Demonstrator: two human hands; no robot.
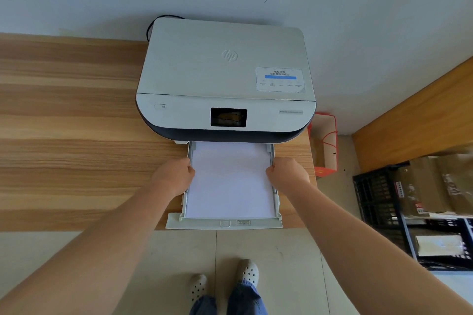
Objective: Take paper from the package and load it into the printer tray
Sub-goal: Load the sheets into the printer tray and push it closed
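A white printer (225, 77) with a dark base stands on the wooden desk against the wall. Its paper tray (225, 224) is pulled out toward me, past the desk's front edge. A stack of white paper (230, 181) lies flat inside the tray. My left hand (174, 176) grips the left edge of the stack at the tray's left rail. My right hand (289, 174) grips the right edge at the right rail. Both hands have their fingers curled onto the paper. No paper package is in view.
The wooden desk (76, 135) stretches to the left. A red paper bag (323, 146) stands on the floor right of the desk. A black crate (376, 199) and boxes fill the right side. My feet (225, 281) stand on the tiled floor below the tray.
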